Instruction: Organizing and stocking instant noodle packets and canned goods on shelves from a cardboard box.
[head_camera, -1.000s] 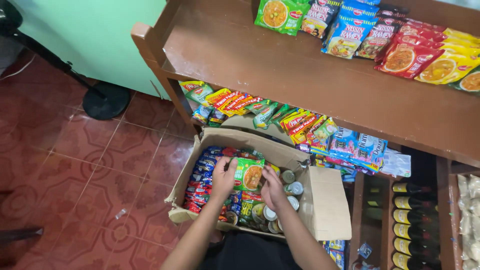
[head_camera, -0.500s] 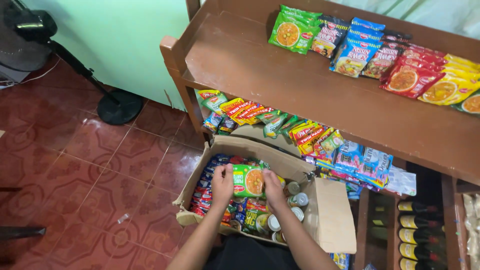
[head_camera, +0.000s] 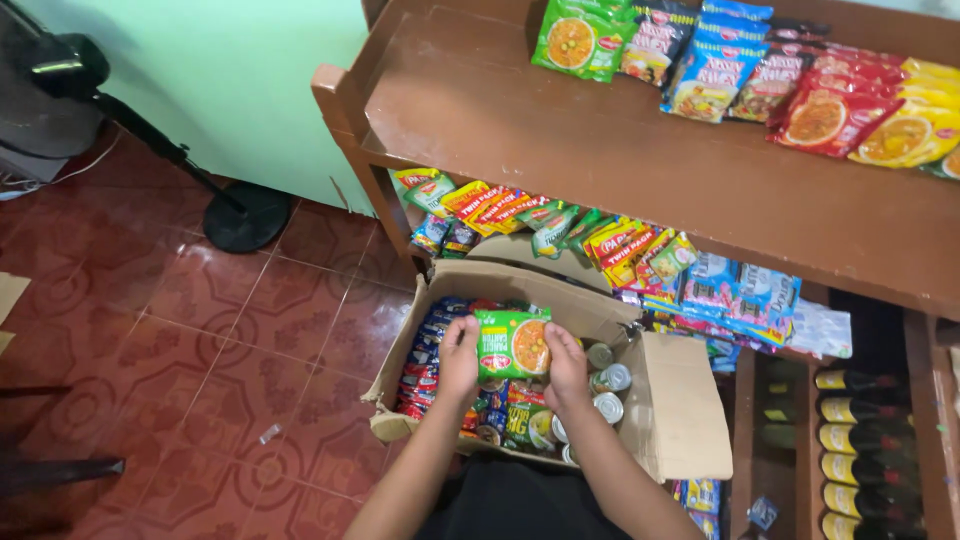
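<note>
A green noodle packet (head_camera: 513, 343) is held flat between both hands just above an open cardboard box (head_camera: 676, 408) on the floor. My left hand (head_camera: 459, 354) grips its left edge and my right hand (head_camera: 566, 362) grips its right edge. The box holds several more packets (head_camera: 428, 362) along its left side and small tins (head_camera: 609, 378) on its right side.
A brown wooden shelf unit (head_camera: 560, 150) stands behind the box, with snack and noodle packets (head_camera: 780, 80) on top and more packets (head_camera: 610, 245) on the lower shelf. Dark bottles (head_camera: 855, 440) fill a rack at the right. A black fan stand (head_camera: 245, 215) sits on red floor tiles.
Both hands have lifted the green packet up out of the box's contents. The view has shifted, bringing more of the floor and fan stand into sight.
</note>
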